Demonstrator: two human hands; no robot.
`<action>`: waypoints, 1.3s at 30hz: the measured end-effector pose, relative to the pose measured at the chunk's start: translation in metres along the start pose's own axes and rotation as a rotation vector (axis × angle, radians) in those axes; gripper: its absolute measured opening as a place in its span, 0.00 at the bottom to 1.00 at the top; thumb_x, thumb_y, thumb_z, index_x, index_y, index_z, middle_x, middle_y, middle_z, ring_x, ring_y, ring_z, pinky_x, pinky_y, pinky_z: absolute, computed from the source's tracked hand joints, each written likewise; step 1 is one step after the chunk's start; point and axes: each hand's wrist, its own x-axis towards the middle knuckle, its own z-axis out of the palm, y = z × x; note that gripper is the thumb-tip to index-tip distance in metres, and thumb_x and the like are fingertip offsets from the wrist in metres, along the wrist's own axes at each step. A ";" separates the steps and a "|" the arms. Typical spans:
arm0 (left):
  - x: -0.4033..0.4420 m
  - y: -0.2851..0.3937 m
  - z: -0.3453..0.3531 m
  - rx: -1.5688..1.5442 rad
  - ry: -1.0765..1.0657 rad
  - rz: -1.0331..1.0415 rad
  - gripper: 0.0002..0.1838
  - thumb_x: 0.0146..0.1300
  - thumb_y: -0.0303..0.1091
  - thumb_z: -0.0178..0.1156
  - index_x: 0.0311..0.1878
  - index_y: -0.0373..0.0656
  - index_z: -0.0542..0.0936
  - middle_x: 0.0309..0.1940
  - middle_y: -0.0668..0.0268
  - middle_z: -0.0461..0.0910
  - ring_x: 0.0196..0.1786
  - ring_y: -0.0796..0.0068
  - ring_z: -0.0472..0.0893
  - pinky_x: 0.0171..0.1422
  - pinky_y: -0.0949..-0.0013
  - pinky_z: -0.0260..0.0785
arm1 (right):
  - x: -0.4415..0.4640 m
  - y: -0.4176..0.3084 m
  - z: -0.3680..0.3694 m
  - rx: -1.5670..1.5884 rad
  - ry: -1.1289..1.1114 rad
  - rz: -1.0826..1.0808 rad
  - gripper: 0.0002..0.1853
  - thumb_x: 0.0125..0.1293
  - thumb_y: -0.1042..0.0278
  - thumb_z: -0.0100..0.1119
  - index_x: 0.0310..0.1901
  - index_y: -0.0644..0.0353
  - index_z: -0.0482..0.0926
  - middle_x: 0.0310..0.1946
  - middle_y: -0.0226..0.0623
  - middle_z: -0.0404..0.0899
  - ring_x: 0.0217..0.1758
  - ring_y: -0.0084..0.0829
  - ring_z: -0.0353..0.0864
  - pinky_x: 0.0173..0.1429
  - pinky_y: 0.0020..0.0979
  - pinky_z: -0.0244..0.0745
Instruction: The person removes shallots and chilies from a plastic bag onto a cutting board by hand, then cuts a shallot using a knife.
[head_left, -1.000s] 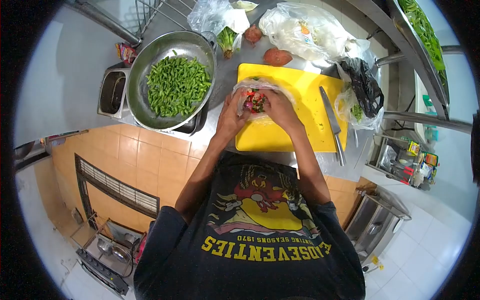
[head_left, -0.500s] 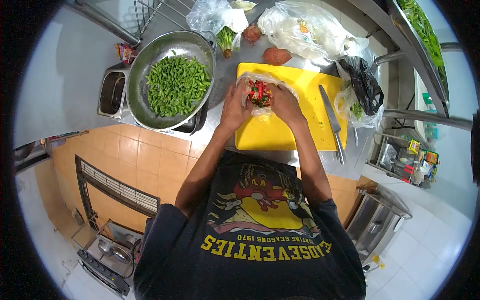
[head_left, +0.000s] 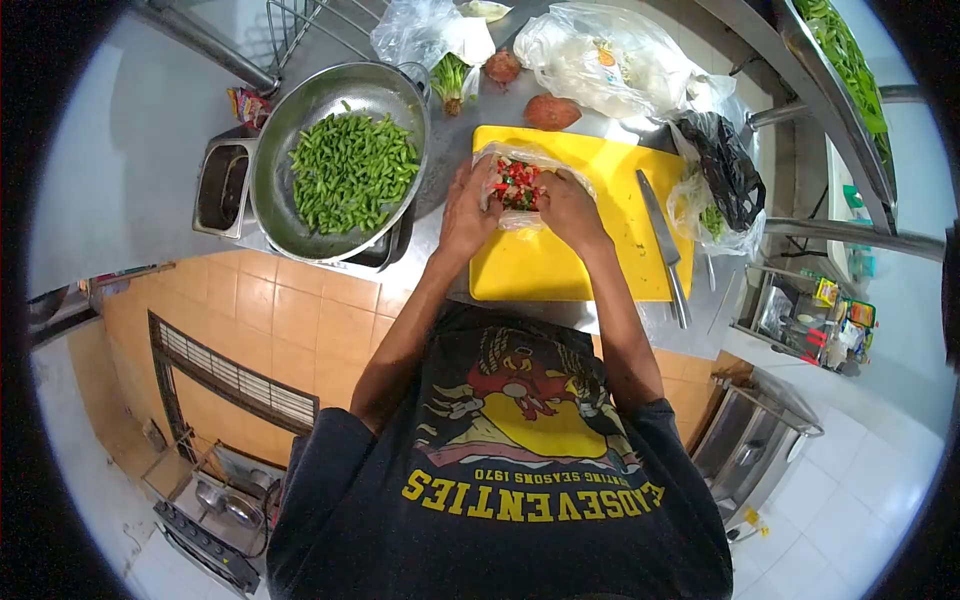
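Between the fingers of the two hands, a clear plastic bag rests on a yellow cutting board, its mouth facing upward. The left hand grasps the bag's left side, and the right hand grasps its right edge with curled fingers. Compared with one second earlier, the hands stand farther apart, the mouth is spread wider, and more of the contents shows; compared with half a second earlier, both hands lie in nearly the same place. The chopped pieces framed by the fingers are mostly bright red, mixed with green and some paler bits. The bag is thin, translucent and wrinkled, its rim visible beyond and below the fingertips. To the right of the right-hand fingers lies a knife; to the left of the left-hand fingers, a pan of green pieces.
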 end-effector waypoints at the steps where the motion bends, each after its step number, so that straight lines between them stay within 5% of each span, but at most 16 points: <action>1: -0.001 0.000 0.000 0.033 0.017 0.012 0.40 0.56 0.26 0.63 0.73 0.43 0.59 0.69 0.41 0.60 0.73 0.41 0.59 0.75 0.53 0.54 | -0.001 -0.005 0.000 0.002 0.024 0.039 0.18 0.60 0.75 0.55 0.53 0.61 0.76 0.52 0.54 0.75 0.58 0.52 0.74 0.62 0.45 0.70; 12: 0.006 0.003 -0.001 -0.091 0.077 0.080 0.41 0.54 0.22 0.61 0.73 0.39 0.58 0.68 0.40 0.61 0.68 0.39 0.63 0.72 0.52 0.57 | 0.010 0.001 0.016 -0.045 0.290 -0.036 0.37 0.58 0.76 0.53 0.72 0.57 0.57 0.55 0.58 0.76 0.55 0.57 0.76 0.57 0.50 0.73; 14: 0.007 0.005 -0.002 -0.097 0.078 0.061 0.42 0.54 0.22 0.61 0.73 0.38 0.57 0.68 0.40 0.61 0.68 0.38 0.63 0.72 0.53 0.57 | 0.010 -0.004 0.010 -0.010 0.228 -0.013 0.27 0.60 0.76 0.55 0.64 0.60 0.69 0.52 0.58 0.77 0.55 0.54 0.76 0.59 0.48 0.71; 18: 0.005 -0.004 -0.002 -0.051 0.036 0.014 0.42 0.55 0.21 0.61 0.74 0.37 0.55 0.69 0.43 0.61 0.71 0.44 0.62 0.75 0.56 0.55 | 0.014 -0.004 0.004 0.003 0.051 0.047 0.18 0.59 0.76 0.56 0.53 0.59 0.77 0.48 0.54 0.79 0.53 0.53 0.77 0.56 0.47 0.72; 20: 0.003 -0.008 -0.001 -0.083 0.012 0.001 0.43 0.55 0.20 0.61 0.74 0.37 0.54 0.71 0.44 0.60 0.73 0.48 0.60 0.76 0.57 0.53 | 0.018 -0.005 0.016 0.031 0.084 -0.094 0.11 0.58 0.74 0.59 0.44 0.59 0.80 0.47 0.49 0.80 0.51 0.51 0.78 0.55 0.45 0.74; 23: 0.005 -0.012 0.001 -0.129 0.051 0.006 0.42 0.55 0.19 0.60 0.74 0.36 0.55 0.70 0.45 0.61 0.73 0.51 0.62 0.76 0.58 0.53 | 0.026 -0.010 0.038 -0.071 0.279 -0.259 0.11 0.57 0.72 0.61 0.43 0.58 0.80 0.45 0.46 0.79 0.50 0.49 0.78 0.53 0.45 0.74; 30: -0.002 0.001 -0.008 -0.172 0.046 -0.010 0.42 0.53 0.18 0.59 0.74 0.35 0.56 0.70 0.45 0.62 0.73 0.51 0.62 0.76 0.60 0.54 | 0.034 -0.023 0.040 -0.154 0.141 -0.157 0.15 0.58 0.68 0.59 0.47 0.61 0.77 0.51 0.49 0.78 0.57 0.49 0.75 0.59 0.49 0.71; 34: -0.001 -0.001 -0.006 -0.163 0.044 0.008 0.42 0.54 0.17 0.57 0.74 0.35 0.55 0.70 0.44 0.61 0.73 0.51 0.62 0.76 0.61 0.54 | 0.033 -0.025 0.034 -0.145 0.254 -0.220 0.13 0.58 0.67 0.60 0.44 0.60 0.78 0.47 0.49 0.80 0.53 0.50 0.78 0.56 0.49 0.72; 36: -0.002 -0.004 -0.005 -0.179 0.039 -0.002 0.42 0.54 0.17 0.57 0.74 0.36 0.54 0.71 0.45 0.61 0.73 0.51 0.62 0.76 0.61 0.54 | 0.031 -0.029 0.025 0.010 0.120 -0.061 0.10 0.59 0.67 0.61 0.41 0.61 0.79 0.39 0.50 0.81 0.47 0.50 0.81 0.50 0.48 0.75; 39: -0.002 -0.009 -0.003 -0.188 0.035 0.002 0.42 0.55 0.17 0.56 0.75 0.38 0.53 0.71 0.46 0.60 0.73 0.52 0.62 0.76 0.61 0.53 | 0.024 -0.020 0.019 0.312 0.204 -0.036 0.08 0.58 0.68 0.62 0.39 0.60 0.80 0.34 0.52 0.81 0.41 0.53 0.81 0.46 0.47 0.75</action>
